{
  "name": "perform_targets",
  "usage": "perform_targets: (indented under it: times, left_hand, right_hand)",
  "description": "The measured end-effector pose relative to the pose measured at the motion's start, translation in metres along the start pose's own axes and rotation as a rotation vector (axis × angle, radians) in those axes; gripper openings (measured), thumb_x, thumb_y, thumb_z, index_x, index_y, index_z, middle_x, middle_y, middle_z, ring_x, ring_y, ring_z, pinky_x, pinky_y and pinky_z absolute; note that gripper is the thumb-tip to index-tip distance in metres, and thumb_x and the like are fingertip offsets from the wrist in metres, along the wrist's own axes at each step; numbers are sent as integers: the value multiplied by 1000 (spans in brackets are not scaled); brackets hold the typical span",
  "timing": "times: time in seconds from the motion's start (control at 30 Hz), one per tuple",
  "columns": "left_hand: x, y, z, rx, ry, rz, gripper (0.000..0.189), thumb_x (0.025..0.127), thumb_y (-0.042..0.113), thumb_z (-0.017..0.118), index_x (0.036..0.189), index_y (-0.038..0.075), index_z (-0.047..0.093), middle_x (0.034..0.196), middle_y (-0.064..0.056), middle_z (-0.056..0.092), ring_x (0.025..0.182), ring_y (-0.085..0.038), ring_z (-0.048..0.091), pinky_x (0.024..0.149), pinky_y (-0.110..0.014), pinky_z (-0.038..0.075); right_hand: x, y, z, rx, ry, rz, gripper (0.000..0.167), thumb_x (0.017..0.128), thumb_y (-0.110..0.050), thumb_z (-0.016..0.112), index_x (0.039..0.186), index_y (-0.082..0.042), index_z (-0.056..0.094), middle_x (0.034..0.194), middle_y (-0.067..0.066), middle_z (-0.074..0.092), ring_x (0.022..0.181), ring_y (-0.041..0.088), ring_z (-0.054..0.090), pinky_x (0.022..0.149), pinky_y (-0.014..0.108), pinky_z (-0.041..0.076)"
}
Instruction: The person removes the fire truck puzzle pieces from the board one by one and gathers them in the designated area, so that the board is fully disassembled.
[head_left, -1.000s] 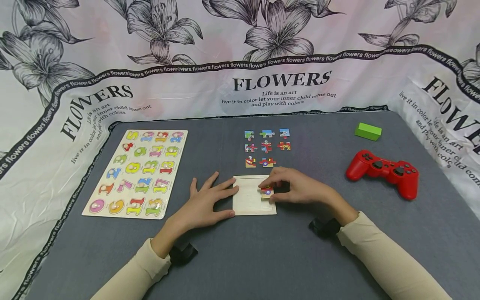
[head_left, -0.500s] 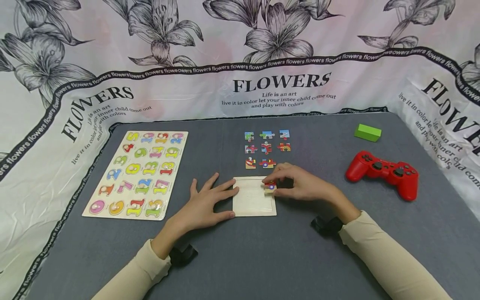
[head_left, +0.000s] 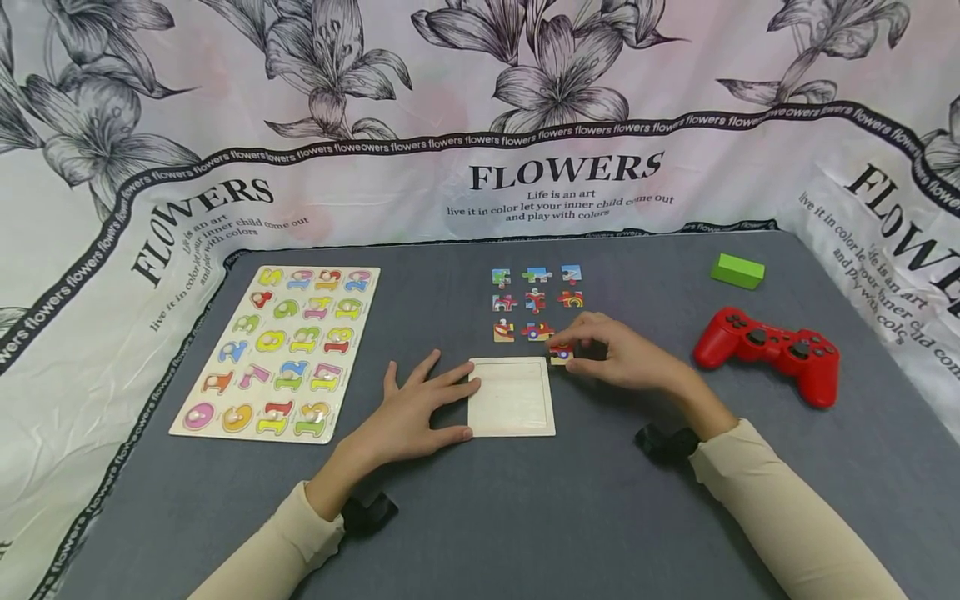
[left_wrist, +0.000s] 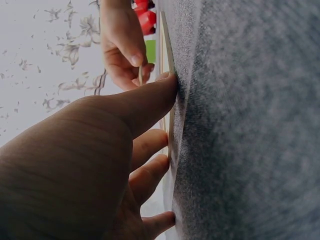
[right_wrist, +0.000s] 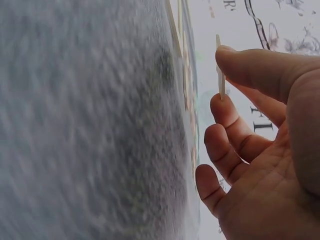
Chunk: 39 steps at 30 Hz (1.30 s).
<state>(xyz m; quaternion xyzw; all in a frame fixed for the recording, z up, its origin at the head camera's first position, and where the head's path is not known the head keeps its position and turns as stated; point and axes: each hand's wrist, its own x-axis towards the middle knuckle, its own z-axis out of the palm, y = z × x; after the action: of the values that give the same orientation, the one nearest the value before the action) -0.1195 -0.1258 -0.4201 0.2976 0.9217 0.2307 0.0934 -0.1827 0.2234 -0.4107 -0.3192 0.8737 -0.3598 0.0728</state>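
Between thumb and fingers my right hand point(head_left: 626, 354) pinches a small jigsaw piece point(head_left: 561, 354) printed in red, blue and yellow. In the right wrist view the piece point(right_wrist: 221, 70) shows edge-on, raised off the table. It is just beyond the upper right corner of a pale wooden puzzle tray point(head_left: 512, 397), whose bare base shows. My left hand point(head_left: 405, 414) lies spread at the tray's left side, fingertips and thumb touching its edge. Further back, several loose jigsaw pieces point(head_left: 536, 300) lie picture side up in rows.
To the left lies a number board point(head_left: 281, 354) with colourful numerals. A red game controller point(head_left: 767, 354) and a green block point(head_left: 738, 271) sit on the right. Grey cloth point(head_left: 480, 517) covers the table, with a flower-printed sheet point(head_left: 360, 196) behind it.
My right hand has lifted the jigsaw piece from over the tray and carried it away and to the right, past the tray's upper right corner. The left hand has stayed at the tray's edge.
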Motion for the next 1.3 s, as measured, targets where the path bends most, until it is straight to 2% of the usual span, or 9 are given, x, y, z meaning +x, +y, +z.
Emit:
perform_targets:
  times: [0.3, 0.63, 0.93, 1.3]
  left_hand:
    - [0, 0, 3, 0, -7, -2, 68, 92, 46, 73, 153, 29, 48, 167, 6, 33, 160, -38, 10, 111, -82, -9]
    - [0, 0, 4, -3, -8, -5, 69, 92, 45, 74, 153, 29, 48, 166, 6, 33, 160, -38, 11, 110, -82, -9]
    - [3, -1, 3, -7, -14, -11, 69, 92, 46, 73, 154, 30, 47, 167, 7, 32, 160, -37, 11, 110, -82, -10]
    - [1, 0, 0, 0, -5, 0, 68, 92, 45, 73, 153, 29, 48, 166, 6, 33, 160, -38, 11, 110, -82, -8]
  right_hand:
    - [1, 14, -9, -21, 36, 79, 39, 92, -14, 75, 131, -19, 71, 113, 0, 65, 97, 18, 50, 80, 35, 44]
    - [8, 29, -16, -40, 49, 137, 37, 92, -13, 75, 129, -15, 71, 107, 5, 63, 95, 21, 48, 80, 38, 41]
    - [14, 34, -19, -85, 39, 100, 36, 91, -11, 76, 127, -12, 72, 112, 6, 68, 96, 21, 50, 84, 38, 42]
    - [18, 34, -20, -91, 15, 112, 35, 92, -13, 75, 127, -13, 72, 113, 7, 67, 96, 19, 49, 83, 38, 42]
